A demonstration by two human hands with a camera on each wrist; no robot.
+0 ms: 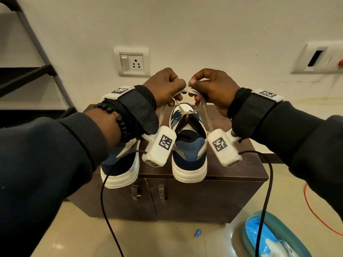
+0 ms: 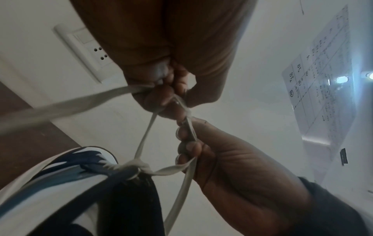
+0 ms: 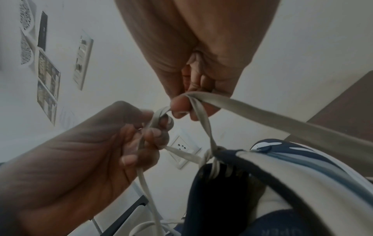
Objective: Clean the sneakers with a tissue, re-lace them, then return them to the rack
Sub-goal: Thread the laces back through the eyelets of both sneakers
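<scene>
Two navy, blue and white sneakers stand heel-toward-me on a dark brown cabinet (image 1: 241, 171). My hands are raised over the right sneaker (image 1: 189, 145), whose beige lace (image 1: 205, 110) is knotted once at the tongue (image 1: 185, 113). My left hand (image 1: 172, 86) pinches one lace loop, and my right hand (image 1: 202, 84) pinches the other; the loops meet between my fingertips. The left wrist view shows the knot (image 2: 137, 166), the sneaker (image 2: 60, 183) and the right hand (image 2: 222, 159) gripping its strand. The right wrist view shows the left hand (image 3: 101, 151) curled round its loop. The left sneaker (image 1: 120, 169) sits partly behind my left arm.
A black metal rack (image 1: 27, 71) stands at the left against the wall. A wall socket (image 1: 132, 62) is behind my hands. On the floor at the lower right lie a teal container with a blue packet (image 1: 269, 236), an orange cable (image 1: 315, 214) and a small blue scrap (image 1: 197, 233).
</scene>
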